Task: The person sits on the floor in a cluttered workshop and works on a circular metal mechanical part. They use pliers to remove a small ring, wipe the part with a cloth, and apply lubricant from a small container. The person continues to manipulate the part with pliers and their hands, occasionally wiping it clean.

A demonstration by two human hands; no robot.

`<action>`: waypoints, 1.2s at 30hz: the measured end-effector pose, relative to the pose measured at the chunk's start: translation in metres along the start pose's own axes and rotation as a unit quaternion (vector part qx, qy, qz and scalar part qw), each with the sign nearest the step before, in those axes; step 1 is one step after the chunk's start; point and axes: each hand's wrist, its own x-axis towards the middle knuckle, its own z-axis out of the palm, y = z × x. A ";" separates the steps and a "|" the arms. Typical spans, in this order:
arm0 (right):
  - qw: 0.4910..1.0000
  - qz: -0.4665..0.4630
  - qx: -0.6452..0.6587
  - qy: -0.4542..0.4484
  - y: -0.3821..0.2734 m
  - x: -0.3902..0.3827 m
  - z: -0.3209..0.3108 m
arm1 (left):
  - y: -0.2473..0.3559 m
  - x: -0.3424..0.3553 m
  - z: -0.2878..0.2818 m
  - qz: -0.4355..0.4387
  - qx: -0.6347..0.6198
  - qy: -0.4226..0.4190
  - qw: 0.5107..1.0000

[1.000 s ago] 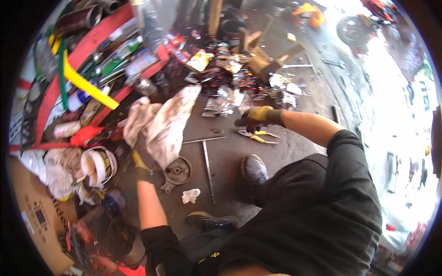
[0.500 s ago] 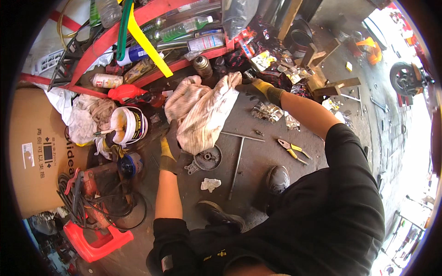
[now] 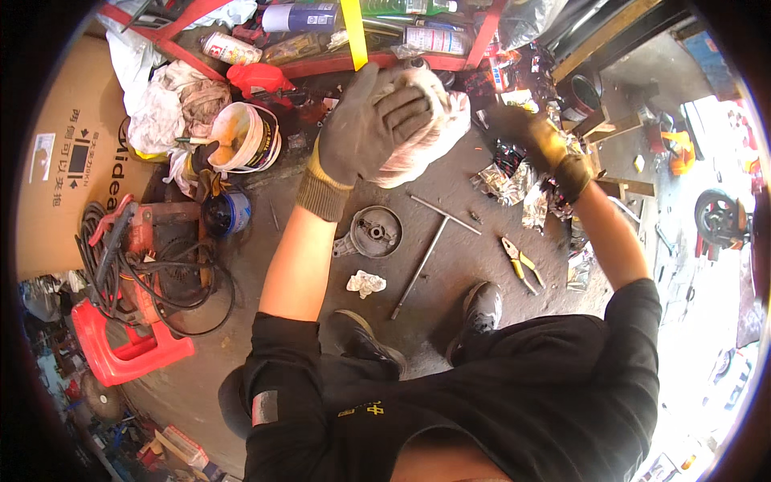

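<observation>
Seen from above, a workshop floor (image 3: 438,309) surrounds a crouching person in dark clothes. At far left stands a brown cardboard box (image 3: 90,209). Beside it lies a red power tool (image 3: 120,363), its handle toward the viewer, with a loop of black cable (image 3: 165,291). Next come a heap of stained, pale rags (image 3: 152,98), a blue container (image 3: 233,214) and a white bucket (image 3: 270,149) with orange-brown residue inside; a red bottle (image 3: 259,80) lies just behind the bucket.

Near the middle, the left hand (image 3: 373,120), in a grey-palmed glove, is raised with its fingers bent. It overlaps a bunched, whitish cloth (image 3: 446,120), which shows behind it and to its right; whether the fingers grip the cloth cannot be told. Nearer the person, a round metal part (image 3: 377,231) rests on the floor, with a crumpled white scrap (image 3: 366,283) close by. To the right lie a T-shaped metal bar (image 3: 430,249) and pliers (image 3: 514,251) with yellow handles.

Further right, the right hand (image 3: 554,145), also gloved, is above a scatter of shiny wrappers (image 3: 506,181), well apart from the cloth. It is blurred, so its grip cannot be told. At far right is a dark wheel (image 3: 717,217).
</observation>
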 end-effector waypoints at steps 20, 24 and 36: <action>0.935 0.351 -0.015 -0.050 -0.003 0.110 0.130 | -0.028 -0.117 -0.195 -0.100 0.639 0.227 0.728; 0.939 0.345 0.017 -0.012 -0.002 0.100 0.137 | -0.040 -0.099 -0.179 -0.110 0.680 0.282 0.668; 0.971 -0.106 -0.216 -0.005 -0.105 0.060 0.105 | -0.001 -0.065 -0.078 0.173 0.768 0.101 0.608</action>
